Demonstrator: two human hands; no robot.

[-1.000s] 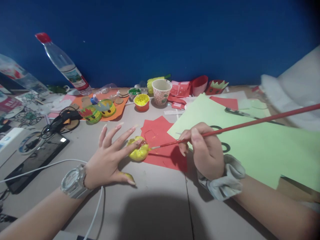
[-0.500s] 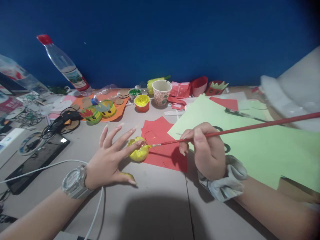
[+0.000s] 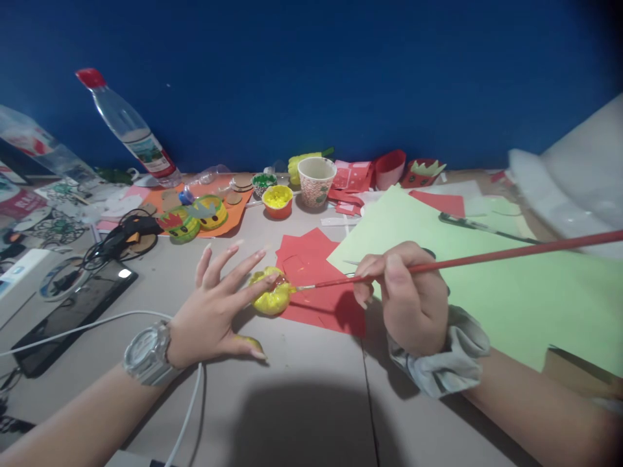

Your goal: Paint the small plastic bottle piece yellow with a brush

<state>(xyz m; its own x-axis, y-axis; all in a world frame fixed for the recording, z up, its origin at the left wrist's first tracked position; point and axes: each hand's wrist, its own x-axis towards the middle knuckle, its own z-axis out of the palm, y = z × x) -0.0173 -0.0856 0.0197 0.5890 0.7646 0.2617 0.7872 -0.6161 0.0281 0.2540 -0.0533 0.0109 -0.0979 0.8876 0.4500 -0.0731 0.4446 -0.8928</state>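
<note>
Your left hand (image 3: 214, 318) was spread at centre-left of the frame, one fingertip touching the yellow lobed piece (image 3: 272, 302) near the middle. Right of centre, your right hand (image 3: 413, 301) pinched the red paintbrush (image 3: 487, 260), its bristles at the piece's right edge. Red paper (image 3: 324, 292) lay on the bench (image 3: 311, 360), mostly right of the piece.

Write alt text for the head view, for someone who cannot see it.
A person's right hand holds a red paintbrush, its tip at the edge of a yellow object that the spread left hand touches. Red paper lies below the brush on a grey table; farther back stand a patterned cup and a smaller orange cup holding something yellow.
</note>
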